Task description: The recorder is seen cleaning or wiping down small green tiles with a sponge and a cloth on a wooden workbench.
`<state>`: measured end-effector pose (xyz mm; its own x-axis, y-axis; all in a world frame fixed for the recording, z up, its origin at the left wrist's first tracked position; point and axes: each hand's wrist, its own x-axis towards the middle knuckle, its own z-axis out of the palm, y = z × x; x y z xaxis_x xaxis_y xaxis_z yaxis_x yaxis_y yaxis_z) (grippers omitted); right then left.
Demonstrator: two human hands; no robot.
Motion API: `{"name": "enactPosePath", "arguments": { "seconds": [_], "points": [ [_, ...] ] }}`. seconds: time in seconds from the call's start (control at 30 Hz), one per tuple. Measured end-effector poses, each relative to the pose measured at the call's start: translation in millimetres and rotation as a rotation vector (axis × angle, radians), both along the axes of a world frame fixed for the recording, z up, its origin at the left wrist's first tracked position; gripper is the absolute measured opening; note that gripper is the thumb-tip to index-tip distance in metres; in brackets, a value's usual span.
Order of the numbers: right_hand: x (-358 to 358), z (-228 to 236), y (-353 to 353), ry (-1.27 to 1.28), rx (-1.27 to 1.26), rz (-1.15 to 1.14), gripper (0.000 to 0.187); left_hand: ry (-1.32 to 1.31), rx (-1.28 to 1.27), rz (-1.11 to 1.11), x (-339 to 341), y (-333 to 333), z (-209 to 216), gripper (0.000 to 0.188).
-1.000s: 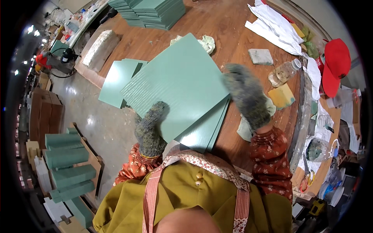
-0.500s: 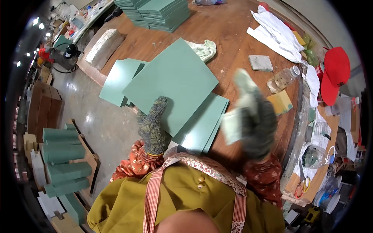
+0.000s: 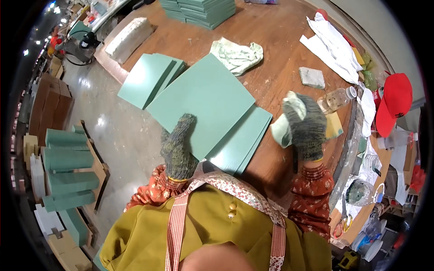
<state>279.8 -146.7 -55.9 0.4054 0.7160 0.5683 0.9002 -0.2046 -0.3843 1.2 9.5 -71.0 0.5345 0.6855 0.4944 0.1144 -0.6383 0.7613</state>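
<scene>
My left hand [image 3: 179, 147], in a grey knitted glove, grips a green square panel [image 3: 203, 101] by its near left edge, thumb on top. The panel is tilted above a few more green panels [image 3: 239, 142] lying at the table's near edge. To the right, my gloved right hand [image 3: 306, 122] is closed around a pale cloth [image 3: 282, 128], apart from the panel. Another crumpled pale cloth [image 3: 237, 55] lies just beyond the panel. Left of it, a small fanned stack of green panels [image 3: 147, 79] sits at the table edge.
A tall stack of green panels [image 3: 199, 11] stands at the back. On the right are a grey stone block [image 3: 312, 77], a clear bottle [image 3: 337, 99], a yellow sponge [image 3: 333, 125], white cloths [image 3: 332, 52] and a red cap [image 3: 395, 104]. Green panels on a pallet [image 3: 97, 167] stand at left.
My right hand, blurred before, has moved slightly right and away from the panel with its cloth. The left hand still holds the panel. The view has shifted a little.
</scene>
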Motion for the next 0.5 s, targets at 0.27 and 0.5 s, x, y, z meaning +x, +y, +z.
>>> {"name": "enactPosePath", "arguments": {
  "seconds": [0.27,0.5],
  "points": [
    [-56.9,48.9,39.9,0.676,-0.216,0.287,0.031,0.062,0.066,0.129,9.5,-20.2,0.2,0.033],
    [-100.3,59.9,52.2,-0.072,-0.197,0.395,0.033,-0.065,-0.582,0.136,19.4,-31.7,30.7,0.025]
  ]
}}
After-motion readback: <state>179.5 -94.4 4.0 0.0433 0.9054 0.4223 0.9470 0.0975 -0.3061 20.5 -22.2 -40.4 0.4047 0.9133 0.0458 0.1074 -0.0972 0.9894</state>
